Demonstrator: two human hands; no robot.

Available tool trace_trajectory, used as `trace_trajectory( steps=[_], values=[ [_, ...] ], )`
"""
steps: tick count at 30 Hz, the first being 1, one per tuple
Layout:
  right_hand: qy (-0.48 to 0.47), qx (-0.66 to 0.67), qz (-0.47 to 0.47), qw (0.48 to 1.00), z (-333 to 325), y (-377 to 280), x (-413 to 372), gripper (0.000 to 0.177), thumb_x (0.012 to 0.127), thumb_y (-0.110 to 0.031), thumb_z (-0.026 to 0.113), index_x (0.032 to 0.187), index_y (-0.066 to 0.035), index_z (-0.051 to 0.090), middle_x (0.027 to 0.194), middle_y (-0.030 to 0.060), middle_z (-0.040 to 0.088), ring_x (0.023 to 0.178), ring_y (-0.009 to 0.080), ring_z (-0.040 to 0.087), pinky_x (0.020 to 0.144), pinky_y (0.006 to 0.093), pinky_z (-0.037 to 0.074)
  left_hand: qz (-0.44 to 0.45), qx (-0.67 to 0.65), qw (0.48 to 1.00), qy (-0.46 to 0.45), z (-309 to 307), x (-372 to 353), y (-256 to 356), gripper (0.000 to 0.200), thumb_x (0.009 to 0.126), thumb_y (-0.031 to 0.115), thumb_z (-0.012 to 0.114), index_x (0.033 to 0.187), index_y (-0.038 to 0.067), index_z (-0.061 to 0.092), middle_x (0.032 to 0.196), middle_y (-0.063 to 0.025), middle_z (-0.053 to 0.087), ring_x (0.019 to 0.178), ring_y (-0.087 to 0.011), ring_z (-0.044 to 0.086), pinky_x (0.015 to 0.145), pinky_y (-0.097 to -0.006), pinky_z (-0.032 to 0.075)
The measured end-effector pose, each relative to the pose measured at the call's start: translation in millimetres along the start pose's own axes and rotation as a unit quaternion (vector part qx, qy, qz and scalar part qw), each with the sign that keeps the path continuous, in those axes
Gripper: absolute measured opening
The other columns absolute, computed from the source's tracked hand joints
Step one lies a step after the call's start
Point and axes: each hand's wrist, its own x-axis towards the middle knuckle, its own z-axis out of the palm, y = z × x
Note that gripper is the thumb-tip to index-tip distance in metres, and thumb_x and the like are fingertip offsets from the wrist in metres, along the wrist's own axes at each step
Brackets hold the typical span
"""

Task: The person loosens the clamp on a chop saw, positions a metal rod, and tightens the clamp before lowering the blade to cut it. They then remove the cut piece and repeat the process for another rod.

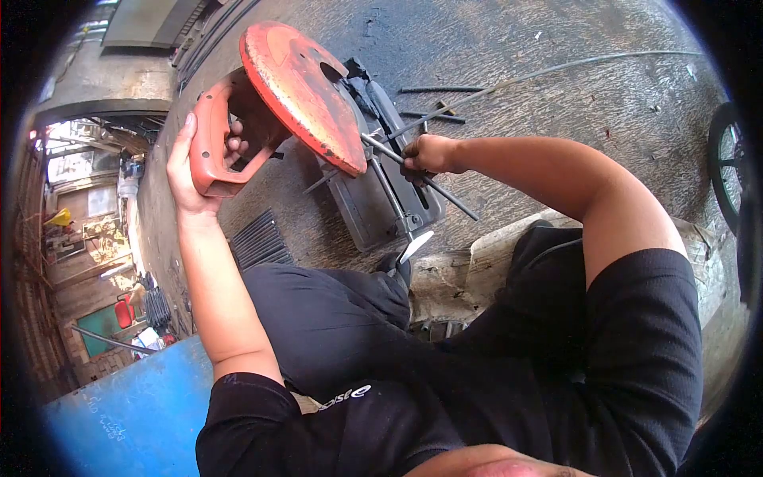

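Left hand (184,163) was up on the orange handle (213,163) of the chop saw, fingers curled through the grip and closed around it. The round orange blade guard (300,91), worn and scuffed, sat raised above the saw's dark metal base (373,203), well apart from it.

Over on the other side, the right hand (429,153) was shut tight on a thin metal rod (451,199), pinning it across the base just beside the guard's lower edge. The rod ran at a slant from under the guard, through the fist and out past the base toward the person's knee.

The saw stood on the rough concrete floor (572,111). A few short dark rods (441,89) lay on the floor beyond the saw, and a long pale wire (572,67) stretched away across it. A ribbed dark bundle (258,238) lay near the left forearm. A wheel (725,163) showed at the right edge, a blue surface (135,397) at lower left.
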Motion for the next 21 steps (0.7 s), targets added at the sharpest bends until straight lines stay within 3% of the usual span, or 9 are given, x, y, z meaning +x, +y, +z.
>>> trace_trajectory(
  steps=[9,16,21],
  values=[
    [-0.094,0.076,0.026,0.992,-7,14,8,0.026,0.099,-0.014,0.043,0.104,0.004,0.060,0.094,0.0124,0.061,0.078,0.0223,0.062,0.075,0.0364,0.055,0.007,0.013,1.000,0.008,2,-1,1,0.052,0.094,0.042,0.047,0.122,-0.002,0.051,0.091,-0.0153,0.062,0.069,-0.0188,0.060,0.070,-0.0318,0.055],
    [-0.050,0.112,0.017,0.992,-10,19,10,0.026,0.098,-0.016,0.045,0.109,0.004,0.057,0.089,0.0111,0.058,0.077,0.0217,0.061,0.072,0.0369,0.055,0.004,0.008,1.000,0.009,2,-1,0,0.052,0.094,0.042,0.047,0.122,-0.002,0.051,0.092,-0.0158,0.062,0.070,-0.0188,0.061,0.070,-0.0322,0.055],
    [-0.053,0.099,0.023,0.993,-11,16,8,0.024,0.100,-0.017,0.042,0.104,0.002,0.056,0.088,0.0113,0.058,0.075,0.0211,0.061,0.069,0.0368,0.054,0.004,0.009,1.000,0.006,1,-1,0,0.052,0.094,0.042,0.047,0.122,-0.002,0.051,0.092,-0.0158,0.062,0.070,-0.0188,0.061,0.071,-0.0322,0.054]
  ],
)
